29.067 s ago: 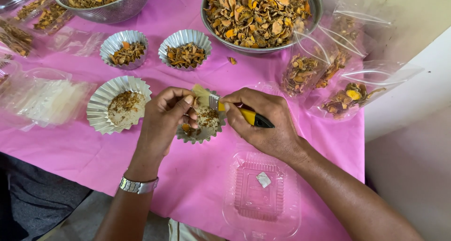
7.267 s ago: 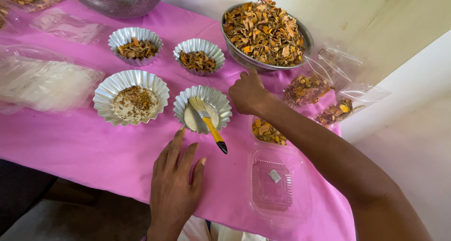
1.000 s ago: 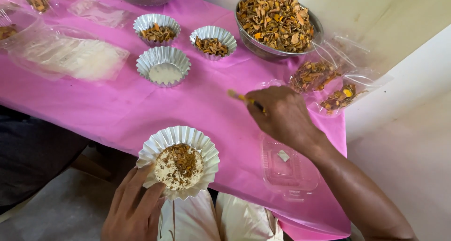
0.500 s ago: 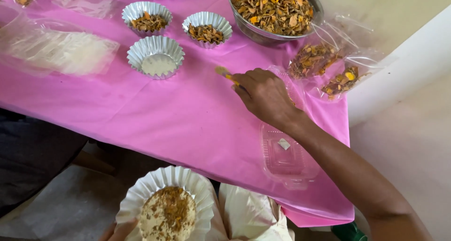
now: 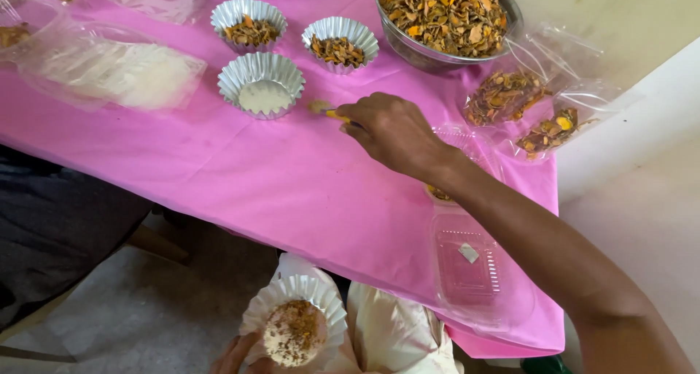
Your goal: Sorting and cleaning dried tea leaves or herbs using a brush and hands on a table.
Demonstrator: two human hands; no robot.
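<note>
Right hand (image 5: 394,131) outstretched, grip on brush (image 5: 326,111).

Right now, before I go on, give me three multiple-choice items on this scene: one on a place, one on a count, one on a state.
1. Where is the foil cup with crumbs?
A. In the left hand, below the table edge
B. On the pink cloth
C. In the steel bowl

2. How many foil cups stand on the cloth?
A. One
B. Three
C. Five

3. What state is the right hand in?
A. Open, flat on the cloth
B. Shut on a brush
C. Resting in a bag

Answers: 1 A, the cup sits off the table over the lap, the hand at its lower edge. 2 B, two hold dried pieces, one holds only pale powder. 3 B, the yellow handle and bristles stick out of the fist.
</note>
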